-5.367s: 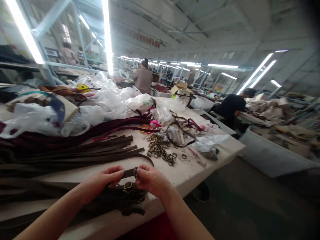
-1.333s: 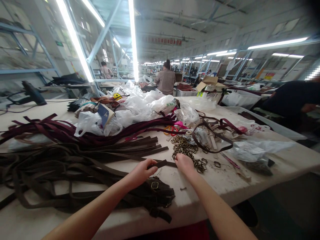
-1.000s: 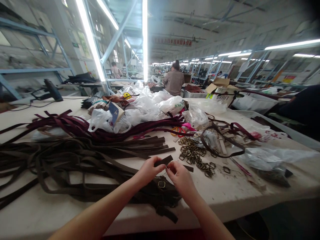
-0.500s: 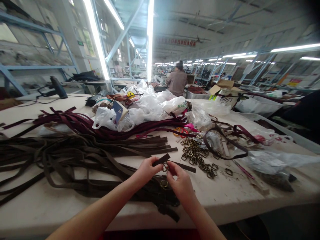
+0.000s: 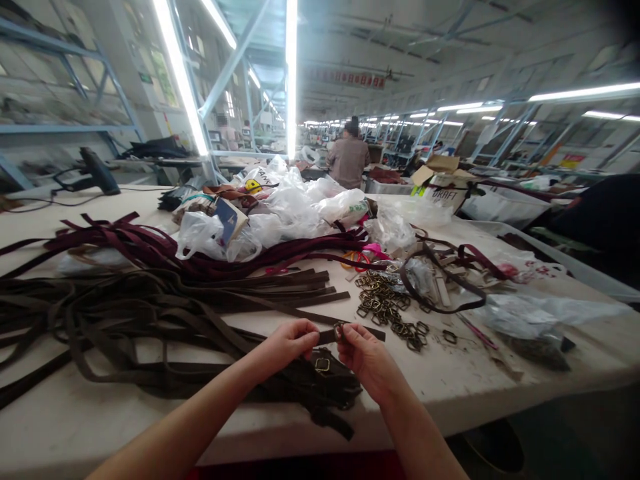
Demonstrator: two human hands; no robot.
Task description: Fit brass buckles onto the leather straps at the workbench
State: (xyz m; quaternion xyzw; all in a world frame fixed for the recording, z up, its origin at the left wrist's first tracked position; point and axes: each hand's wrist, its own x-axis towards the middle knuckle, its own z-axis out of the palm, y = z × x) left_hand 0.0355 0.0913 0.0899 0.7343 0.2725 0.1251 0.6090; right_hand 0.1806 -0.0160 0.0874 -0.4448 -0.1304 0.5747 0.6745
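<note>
My left hand (image 5: 287,343) pinches the end of a dark brown leather strap (image 5: 327,335) just above the table's near edge. My right hand (image 5: 367,357) pinches a small brass buckle ring (image 5: 339,329) that sits on that strap end. Under both hands lies a heap of finished brown straps with a brass buckle (image 5: 323,365). A scatter of loose brass rings (image 5: 387,308) lies just beyond my right hand.
Long brown straps (image 5: 150,313) and maroon straps (image 5: 165,250) cover the white table (image 5: 450,380) to the left. Plastic bags (image 5: 295,207) pile up behind. A person in a brown jacket (image 5: 347,160) stands far back; a dark sleeve (image 5: 607,213) shows at right.
My right hand took a brass ring from the pile and brought it to the strap end in my left hand; the ring now sits on the strap, held lower and level.
</note>
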